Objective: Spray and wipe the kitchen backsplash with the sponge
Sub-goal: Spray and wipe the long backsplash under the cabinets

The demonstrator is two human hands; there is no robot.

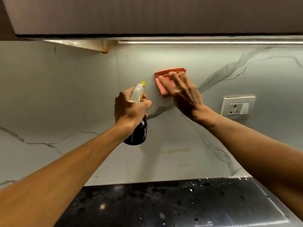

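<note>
From the head view, the left hand is just left of the frame's centre. Its fingers are curled round the neck of the spray bottle, and it grips the bottle in the air in front of the wall. The bottle's white trigger head and yellow nozzle rise above the knuckles and point toward the wall, while its black body hangs below the wrist.

Just right of the centre, the right hand lies flat with its fingers straight and slightly spread, pressing the sponge against the backsplash. The sponge is orange-pink and looks folded or layered. Its top and left edges show beyond the fingertips, and the rest is under the hand, which is a little blurred. The sponge sits on the upper middle of the wall, just right of the nozzle and apart from it.

The backsplash is white marble with grey veins. A white socket plate is fixed to it at the right of the frame, well apart from the sponge. A light strip glows under the dark cabinet along the top. A black speckled tabletop with some water drops on it fills the bottom of the frame.
</note>
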